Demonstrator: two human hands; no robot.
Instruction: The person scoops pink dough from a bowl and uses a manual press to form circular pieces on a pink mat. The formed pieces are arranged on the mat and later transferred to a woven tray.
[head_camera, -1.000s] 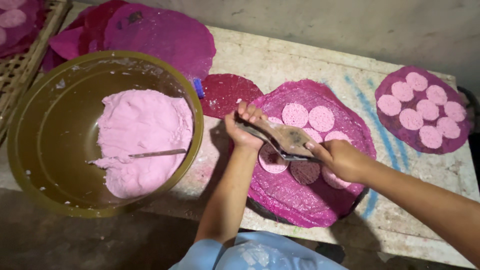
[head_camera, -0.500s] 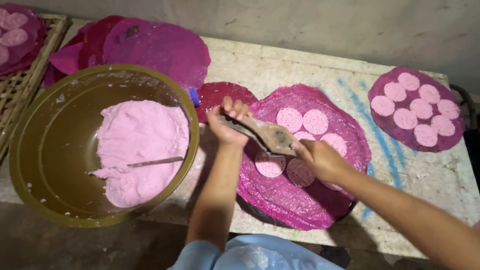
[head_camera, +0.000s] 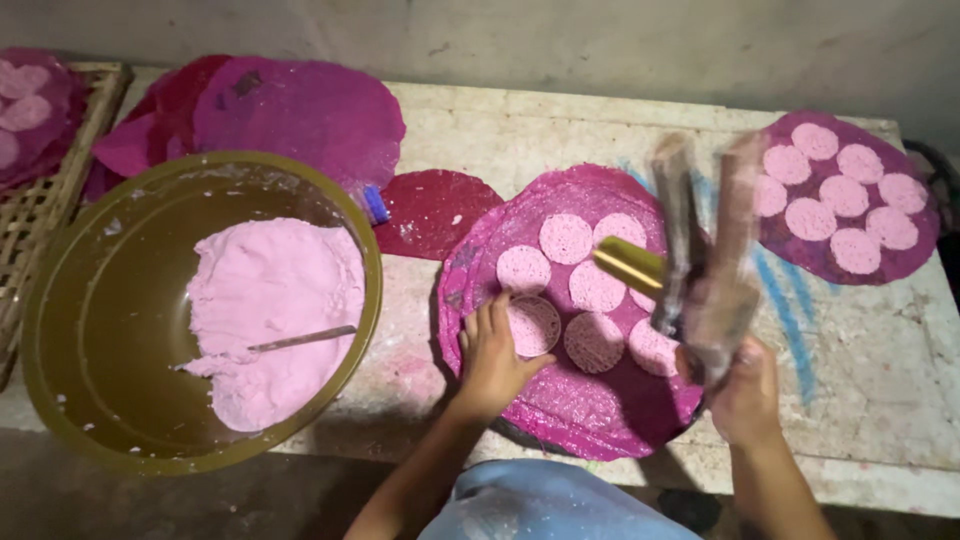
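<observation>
Head view: your left hand (head_camera: 492, 355) lay w/ fingers together on the mat (head_camera: 560, 420), fingertips touching the ring (head_camera: 533, 325) just ahead. Right hand (head_camera: 742, 392) was clamped on a blurred tool (head_camera: 705, 250), raised right of the ring, long axis near vertical; left was nearer.

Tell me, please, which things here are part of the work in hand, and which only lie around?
In use:
left hand on the ring mould
right hand lifting a blurred flat tool
purple mat with pink discs

Lying about:
bowl of pink dough
far filled mat
spare mats
basket
</observation>
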